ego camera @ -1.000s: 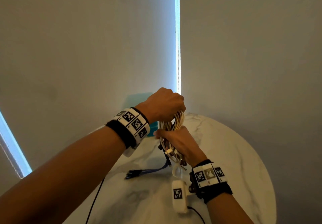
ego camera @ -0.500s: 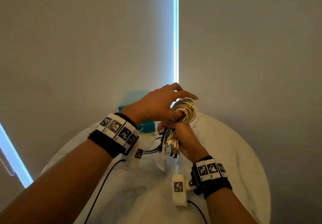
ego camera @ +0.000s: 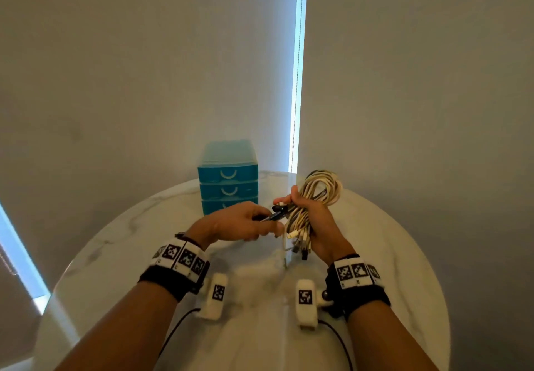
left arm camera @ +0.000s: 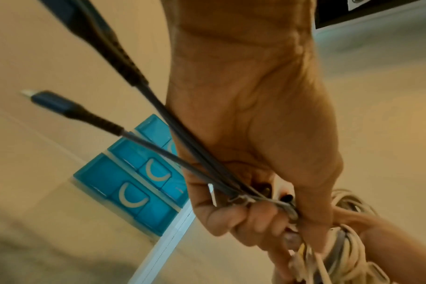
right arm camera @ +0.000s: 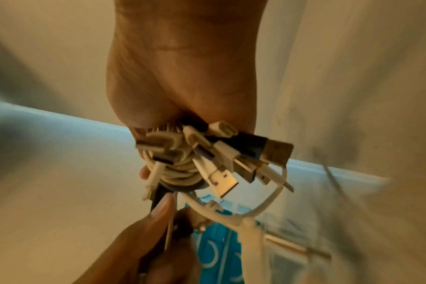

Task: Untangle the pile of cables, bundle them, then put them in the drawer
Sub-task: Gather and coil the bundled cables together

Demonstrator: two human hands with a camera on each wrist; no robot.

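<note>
a: where's the cable bundle [ego camera: 313, 197]?

b: up off the round marble surface [ego camera: 390, 243], in the right hand [ego camera: 315, 220]. its fingers are curled round the middle of the coiled white and cream cables, loops sticking up past the fist, plugs hanging down toward the wrist.

a: the plugs, what kind?

b: from the right wrist view, a cluster of usb connectors [right arm camera: 221, 151], white and black, fanned out below the palm. a loose white cable loop [right arm camera: 260, 207] droops under them.

a: and the left hand [ego camera: 239, 223]?

b: just beside the bundle, fingers closed in a pinch on a thin dark cable [ego camera: 274, 215]. in the left wrist view two dark strands [left arm camera: 182, 153] run across the palm side of the wrist, each ending in a dark plug that points away from the hand. they meet at the curled fingers [left arm camera: 241, 217], right against the bundle. whether the dark cable is wound round the bundle i can't tell.

a: the drawers?

b: the small blue three-drawer unit [ego camera: 228, 180] stands at the far side of the surface, behind the left hand, all three drawers closed, each with a pale curved handle.
</note>
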